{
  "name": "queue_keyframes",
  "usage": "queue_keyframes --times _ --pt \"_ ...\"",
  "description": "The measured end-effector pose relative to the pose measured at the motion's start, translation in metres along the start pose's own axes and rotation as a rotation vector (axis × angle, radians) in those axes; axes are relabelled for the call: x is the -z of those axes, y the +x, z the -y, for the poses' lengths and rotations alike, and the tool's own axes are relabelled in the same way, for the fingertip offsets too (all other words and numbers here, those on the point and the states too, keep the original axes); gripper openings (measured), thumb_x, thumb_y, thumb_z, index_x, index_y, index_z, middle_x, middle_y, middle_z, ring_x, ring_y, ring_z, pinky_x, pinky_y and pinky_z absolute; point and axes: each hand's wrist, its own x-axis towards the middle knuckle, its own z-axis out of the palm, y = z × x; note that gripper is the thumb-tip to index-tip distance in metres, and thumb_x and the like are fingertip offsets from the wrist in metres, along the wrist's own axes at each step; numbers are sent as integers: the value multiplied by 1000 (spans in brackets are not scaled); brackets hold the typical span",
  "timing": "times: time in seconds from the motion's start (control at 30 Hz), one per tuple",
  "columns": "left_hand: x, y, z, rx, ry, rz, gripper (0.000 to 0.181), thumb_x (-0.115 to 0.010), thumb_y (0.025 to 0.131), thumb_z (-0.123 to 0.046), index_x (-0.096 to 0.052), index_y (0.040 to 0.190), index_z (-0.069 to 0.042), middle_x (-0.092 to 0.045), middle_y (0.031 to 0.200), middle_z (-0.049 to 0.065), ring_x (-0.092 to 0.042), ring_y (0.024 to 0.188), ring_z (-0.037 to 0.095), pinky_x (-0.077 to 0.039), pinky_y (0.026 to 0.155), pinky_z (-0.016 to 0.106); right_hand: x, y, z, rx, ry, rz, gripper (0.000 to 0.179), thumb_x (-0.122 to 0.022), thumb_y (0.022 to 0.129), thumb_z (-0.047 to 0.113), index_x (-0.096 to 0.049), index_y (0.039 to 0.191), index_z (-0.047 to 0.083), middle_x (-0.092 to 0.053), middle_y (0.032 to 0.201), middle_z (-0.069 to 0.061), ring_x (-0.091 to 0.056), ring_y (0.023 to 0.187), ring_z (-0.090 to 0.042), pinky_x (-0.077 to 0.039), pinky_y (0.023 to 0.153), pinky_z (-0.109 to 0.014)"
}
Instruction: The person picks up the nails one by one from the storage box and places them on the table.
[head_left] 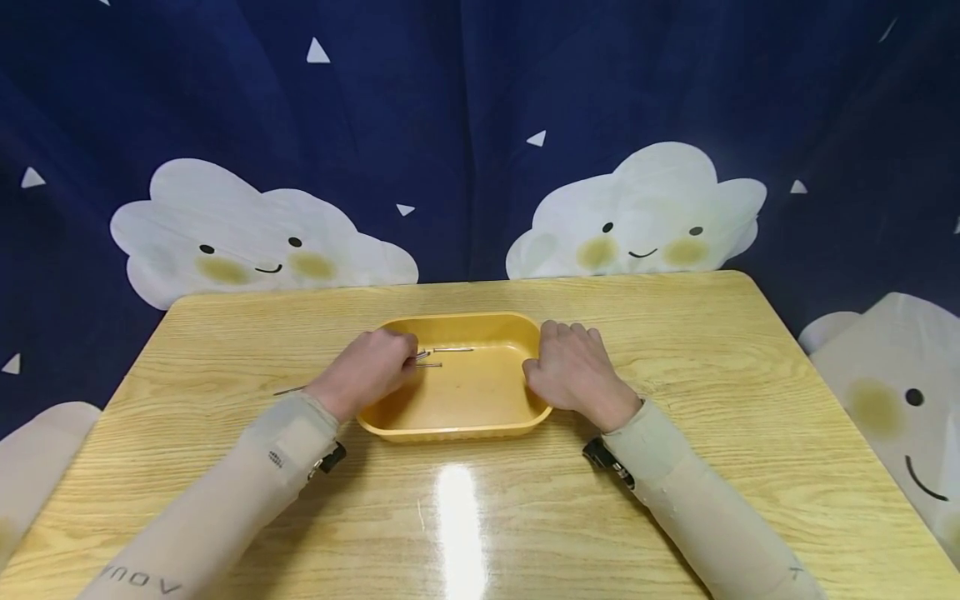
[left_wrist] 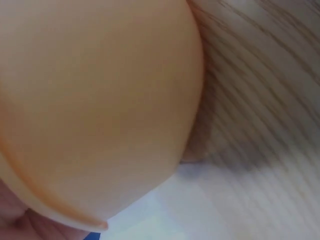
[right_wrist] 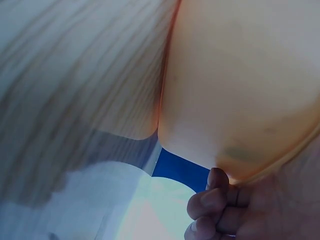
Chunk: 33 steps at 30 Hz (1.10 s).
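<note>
A shallow yellow plastic tray point(head_left: 457, 432) with rounded corners is in the middle of the head view, over the wooden table. My left hand point(head_left: 367, 371) grips its left end, with the thumb inside the rim. At the opposite end my right hand point(head_left: 573, 367) holds the rim, thumb inward and knuckles up. Several thin metal nails point(head_left: 453, 350) lie in the tray near my left thumb. Both wrist views look at the tray's smooth outer wall point(left_wrist: 100, 100); in the right one, curled fingers point(right_wrist: 212, 200) show beside the rim.
On the wooden table point(head_left: 690, 350), a thin dark nail-like piece point(head_left: 288, 390) lies left of the tray, partly behind my left wrist. A dark blue curtain point(head_left: 465, 125) with smiling white clouds hangs behind the far edge. Glare streaks the tabletop at the front.
</note>
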Motion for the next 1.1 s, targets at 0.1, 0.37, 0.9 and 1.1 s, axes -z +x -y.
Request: queue_keyframes --times 0.1,0.37,0.9,1.1 --pt "-2 1 2 1 -3 10 24 -68 91 -6 -55 72 -11 -49 64 -1 -44 59 14 -39 57 27 -1 0 0 3 1 -3 25 -48 93 30 -49 90 6 -52 81 -10 -47 74 -29 -32 69 -37" --pt "-12 3 4 -28 42 31 16 -67 91 -5 -62 76 -7 -56 65 2 -50 59 15 -48 58 30 -1 0 1 -2 9 9 24 -48 94 30 -48 90 6 -50 81 -10 -46 73 -28 -31 69 -36" --pt "-20 -2 3 -38 151 -26 13 -72 94 -12 -70 91 0 -67 76 11 -69 68 27 -61 64 42 1 1 3 4 13 10 25 -48 94 30 -48 90 6 -50 80 -11 -46 73 -29 -31 68 -36" --pt "-23 0 3 -36 176 -36 8 -66 94 -5 -72 91 0 -69 78 11 -71 71 26 -62 66 40 2 2 2 3 0 26 26 -48 94 31 -49 90 5 -52 81 -11 -48 74 -29 -33 68 -36"
